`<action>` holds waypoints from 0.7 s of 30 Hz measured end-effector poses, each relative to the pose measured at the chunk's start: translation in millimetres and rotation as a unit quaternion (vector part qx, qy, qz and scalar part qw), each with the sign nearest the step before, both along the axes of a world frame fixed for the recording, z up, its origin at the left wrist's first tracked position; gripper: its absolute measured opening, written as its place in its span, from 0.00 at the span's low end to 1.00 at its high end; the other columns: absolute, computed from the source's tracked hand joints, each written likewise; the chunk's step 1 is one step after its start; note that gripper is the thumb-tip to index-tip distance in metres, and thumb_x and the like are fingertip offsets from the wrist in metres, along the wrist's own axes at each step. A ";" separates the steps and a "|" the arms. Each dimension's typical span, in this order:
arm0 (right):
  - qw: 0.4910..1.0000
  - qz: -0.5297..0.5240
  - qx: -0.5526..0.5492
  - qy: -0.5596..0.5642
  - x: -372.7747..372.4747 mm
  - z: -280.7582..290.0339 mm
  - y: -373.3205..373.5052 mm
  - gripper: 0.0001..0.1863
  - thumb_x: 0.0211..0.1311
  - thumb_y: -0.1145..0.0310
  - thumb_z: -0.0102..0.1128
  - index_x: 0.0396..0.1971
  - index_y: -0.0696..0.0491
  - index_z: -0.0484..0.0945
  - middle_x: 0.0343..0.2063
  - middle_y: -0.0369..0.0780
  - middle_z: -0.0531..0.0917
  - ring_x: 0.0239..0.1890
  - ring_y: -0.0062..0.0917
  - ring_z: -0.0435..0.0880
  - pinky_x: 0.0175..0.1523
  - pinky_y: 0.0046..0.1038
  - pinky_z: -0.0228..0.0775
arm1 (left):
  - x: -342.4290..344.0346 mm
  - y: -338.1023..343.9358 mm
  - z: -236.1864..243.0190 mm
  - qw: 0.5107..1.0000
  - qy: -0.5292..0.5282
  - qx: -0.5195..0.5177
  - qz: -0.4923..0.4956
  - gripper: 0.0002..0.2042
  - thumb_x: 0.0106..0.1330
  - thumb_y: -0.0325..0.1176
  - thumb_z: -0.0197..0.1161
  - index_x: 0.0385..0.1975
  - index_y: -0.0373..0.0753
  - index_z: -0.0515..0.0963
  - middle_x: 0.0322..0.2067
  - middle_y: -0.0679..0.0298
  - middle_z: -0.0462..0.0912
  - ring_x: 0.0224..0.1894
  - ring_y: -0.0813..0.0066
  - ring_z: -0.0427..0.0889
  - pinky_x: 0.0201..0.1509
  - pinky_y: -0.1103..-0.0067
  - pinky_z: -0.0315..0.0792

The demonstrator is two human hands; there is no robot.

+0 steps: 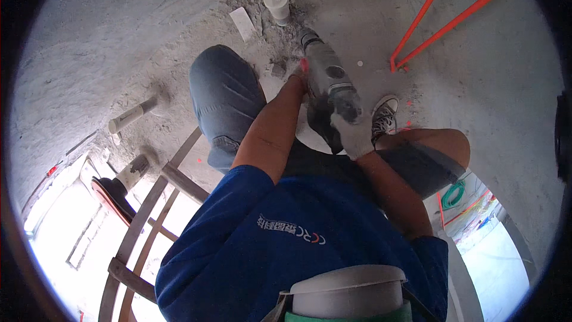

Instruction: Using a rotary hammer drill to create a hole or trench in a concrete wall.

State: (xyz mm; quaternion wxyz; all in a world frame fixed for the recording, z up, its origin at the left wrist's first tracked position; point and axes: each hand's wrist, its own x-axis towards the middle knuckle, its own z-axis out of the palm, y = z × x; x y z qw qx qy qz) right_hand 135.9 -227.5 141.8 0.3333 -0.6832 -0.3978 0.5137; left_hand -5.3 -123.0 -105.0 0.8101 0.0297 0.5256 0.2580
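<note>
A grey, dust-covered power drill (pixel 333 77) lies diagonally between my knees, its front toward rubble (pixel 275 68) on the concrete floor. My left hand (pixel 300 76) is closed on it beside a red part near the front, mostly hidden by the tool. My right hand (pixel 351 131), in a pale work glove, grips the rear of the drill. Just beyond the drill's front stand a short white pipe (pixel 277 6) and, lying flat, a pale rectangular piece (pixel 242 23).
Orange-red pipes (pixel 453 16) run at upper right. White pipes (pixel 131 118) stick out at left, beside a wooden ladder-like frame (pixel 185 182). A green hose coil (pixel 453 195) is at right. My bent knees and sneaker (pixel 385 116) flank the drill.
</note>
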 end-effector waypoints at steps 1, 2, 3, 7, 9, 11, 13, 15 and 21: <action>0.997 -0.025 -0.023 0.068 4.9 -4.6 -0.7 0.18 0.53 0.71 0.63 0.45 0.59 0.75 0.37 0.39 0.81 0.41 0.27 0.82 0.50 0.30 0.73 | 1.5 3.5 -3.8 0.999 0.037 0.008 -0.019 0.21 0.64 0.42 0.59 0.56 0.44 0.76 0.54 0.58 0.79 0.57 0.63 0.77 0.59 0.70 0.71; 0.989 -0.064 -0.052 0.125 10.4 -9.1 -2.1 0.15 0.53 0.73 0.62 0.42 0.59 0.77 0.36 0.38 0.81 0.39 0.26 0.82 0.48 0.30 0.74 | 3.3 6.8 -7.0 0.995 0.081 0.018 -0.048 0.21 0.63 0.42 0.60 0.56 0.44 0.77 0.54 0.58 0.79 0.57 0.63 0.77 0.59 0.70 0.71; 0.989 -0.051 -0.044 0.135 15.2 -13.6 -4.8 0.15 0.53 0.73 0.62 0.42 0.59 0.77 0.36 0.38 0.81 0.39 0.26 0.82 0.48 0.30 0.74 | 4.9 10.8 -9.1 0.989 0.124 0.027 -0.072 0.21 0.62 0.42 0.61 0.55 0.44 0.77 0.53 0.58 0.80 0.57 0.63 0.78 0.59 0.70 0.71; 0.941 -0.196 -0.088 0.260 40.9 -38.0 -13.5 0.11 0.53 0.75 0.59 0.39 0.55 0.79 0.32 0.37 0.81 0.35 0.25 0.81 0.43 0.29 0.75 | 10.1 17.5 -0.8 0.770 0.445 0.206 -0.408 0.24 0.56 0.45 0.66 0.53 0.44 0.80 0.51 0.56 0.82 0.55 0.62 0.80 0.56 0.70 0.73; 0.909 -0.269 -0.116 0.297 58.3 -51.2 -17.8 0.11 0.54 0.73 0.57 0.39 0.54 0.79 0.30 0.38 0.80 0.33 0.28 0.81 0.42 0.31 0.76 | 13.0 15.6 11.5 0.782 0.458 0.160 -0.393 0.26 0.56 0.48 0.64 0.53 0.43 0.79 0.53 0.54 0.80 0.57 0.59 0.79 0.57 0.68 0.73; 0.882 -0.303 -0.167 0.321 76.1 -64.1 -20.2 0.12 0.55 0.72 0.56 0.40 0.54 0.78 0.30 0.39 0.80 0.34 0.30 0.81 0.42 0.33 0.76 | 18.2 15.2 24.0 0.798 0.459 0.119 -0.371 0.28 0.55 0.51 0.62 0.54 0.42 0.79 0.55 0.52 0.79 0.59 0.57 0.78 0.58 0.65 0.73; 0.848 -0.335 -0.211 0.352 87.2 -75.8 -19.4 0.12 0.55 0.71 0.56 0.40 0.54 0.78 0.30 0.40 0.80 0.34 0.31 0.81 0.42 0.34 0.76 | 22.4 17.4 34.9 0.752 0.508 0.095 -0.410 0.28 0.51 0.49 0.65 0.52 0.42 0.80 0.55 0.52 0.80 0.58 0.59 0.79 0.58 0.65 0.74; 0.839 -0.338 -0.224 0.362 93.9 -82.0 -17.3 0.10 0.52 0.67 0.58 0.35 0.53 0.79 0.26 0.38 0.79 0.31 0.31 0.80 0.41 0.35 0.76 | 26.0 21.1 43.6 0.742 0.514 0.083 -0.421 0.27 0.51 0.48 0.65 0.51 0.43 0.81 0.54 0.53 0.80 0.58 0.59 0.79 0.58 0.65 0.74; 0.826 -0.313 -0.196 0.426 94.9 -79.0 -0.3 0.11 0.52 0.65 0.57 0.35 0.52 0.79 0.27 0.38 0.80 0.31 0.31 0.81 0.41 0.36 0.76 | 23.9 35.5 67.7 0.735 0.546 0.097 -0.390 0.25 0.50 0.48 0.65 0.47 0.44 0.84 0.52 0.54 0.82 0.56 0.56 0.81 0.56 0.67 0.75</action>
